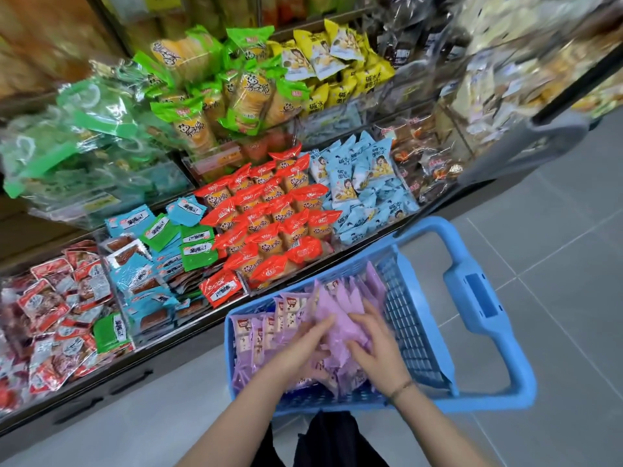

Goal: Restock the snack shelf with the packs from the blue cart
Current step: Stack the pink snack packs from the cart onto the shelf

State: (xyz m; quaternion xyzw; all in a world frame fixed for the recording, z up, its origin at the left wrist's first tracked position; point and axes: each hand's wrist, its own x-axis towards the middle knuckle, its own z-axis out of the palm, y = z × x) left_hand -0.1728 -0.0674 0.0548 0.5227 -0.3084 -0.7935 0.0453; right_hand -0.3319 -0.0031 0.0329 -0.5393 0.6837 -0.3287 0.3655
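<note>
The blue cart (485, 298) stands in front of me at the lower right, its basket full of purple snack packs (266, 328). Both hands are inside the basket on the pile. My left hand (300, 348) lies on the packs with its fingers stretched toward the middle. My right hand (377, 342) curls its fingers round a bunch of purple packs (340, 318) at the pile's centre. The snack shelf (209, 313) runs along the left and top, its bins heaped with packs.
Bins hold red packs (269, 224), light blue packs (364, 183), green and yellow packs (209, 85) and mixed red and white packs (50, 318). Grey tiled floor (556, 230) lies to the right of the cart.
</note>
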